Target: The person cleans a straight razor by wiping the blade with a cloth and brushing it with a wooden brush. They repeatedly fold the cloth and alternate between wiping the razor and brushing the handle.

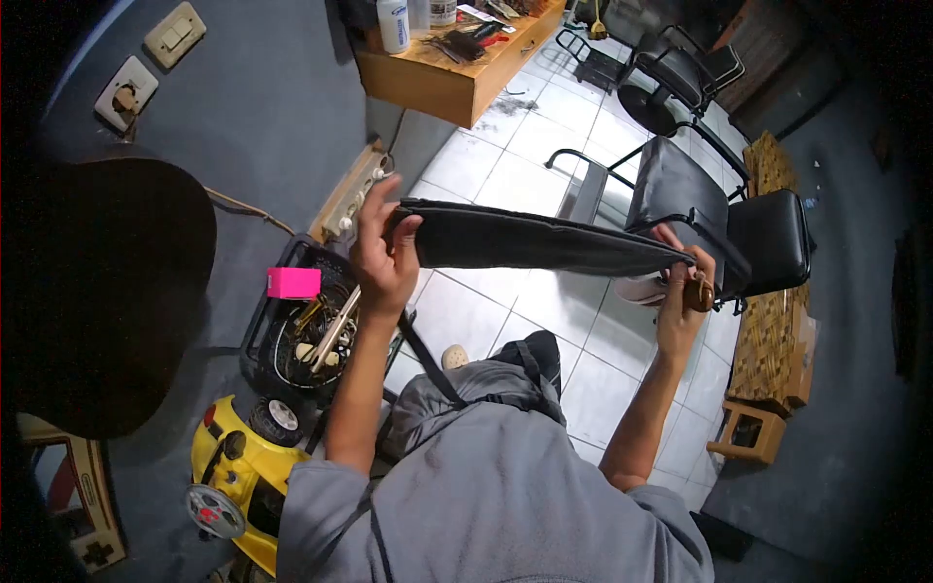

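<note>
A long, flat, black leather-like piece (544, 241), with stitched-looking edges, stretches across in front of me above the floor. My left hand (384, 248) grips its left end, thumb on the near face and some fingers raised behind. At the narrower right end, my right hand (685, 282) pinches the edge between thumb and fingers. Beside the right fingers shows a rounded brown, wood-like piece (698, 294); I cannot tell whether it is held or worn.
Black salon-style chairs (680, 189) stand ahead on white tiles (466, 311). A wooden counter (418, 83) carries bottles and tools. To my left are a black basket (255, 325), a pink box (293, 283) and a yellow toy car (238, 476). Woven panels (768, 350) line the right.
</note>
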`<move>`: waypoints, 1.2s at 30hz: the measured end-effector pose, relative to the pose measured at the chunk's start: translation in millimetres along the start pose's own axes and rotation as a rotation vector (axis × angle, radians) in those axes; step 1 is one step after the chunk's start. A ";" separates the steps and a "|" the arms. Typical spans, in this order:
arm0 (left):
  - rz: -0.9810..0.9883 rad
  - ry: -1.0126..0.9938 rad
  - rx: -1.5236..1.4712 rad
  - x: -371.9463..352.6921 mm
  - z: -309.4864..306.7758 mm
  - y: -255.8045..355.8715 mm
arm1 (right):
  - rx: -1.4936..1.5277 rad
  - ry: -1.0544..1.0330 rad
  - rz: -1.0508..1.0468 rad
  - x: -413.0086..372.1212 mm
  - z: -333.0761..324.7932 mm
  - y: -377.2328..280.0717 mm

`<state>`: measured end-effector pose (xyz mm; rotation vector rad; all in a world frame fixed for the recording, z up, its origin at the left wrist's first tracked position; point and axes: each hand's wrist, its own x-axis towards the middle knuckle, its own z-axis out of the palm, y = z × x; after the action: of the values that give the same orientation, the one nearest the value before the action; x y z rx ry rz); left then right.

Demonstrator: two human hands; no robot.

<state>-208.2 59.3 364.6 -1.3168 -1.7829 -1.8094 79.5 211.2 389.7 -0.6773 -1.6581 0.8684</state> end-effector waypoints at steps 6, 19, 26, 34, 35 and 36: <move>0.083 0.115 0.019 -13.7 6.7 -13.9 | -0.354 0.139 -0.124 -15.5 -6.6 -0.5; -0.600 -0.419 -0.435 -9.8 -2.0 -12.6 | -0.204 0.190 0.100 -4.4 1.0 -14.2; -0.898 -0.457 -0.827 -37.3 8.0 -8.2 | -0.174 0.042 0.168 0.3 -31.8 -38.6; -0.756 -0.481 -0.527 -126.5 61.7 -21.0 | -0.118 0.098 0.072 -7.5 -20.1 -56.2; -0.808 -0.555 -0.582 -134.1 62.6 -23.6 | -0.121 0.093 0.070 -6.5 -20.4 -57.2; -0.890 -0.677 -0.602 -140.5 60.3 -30.7 | -0.129 0.093 0.070 -5.4 -21.7 -57.4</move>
<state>-130.2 65.2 229.8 -1.6248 -2.5915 -2.7642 101.8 178.6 436.9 -0.8569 -1.6248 0.7720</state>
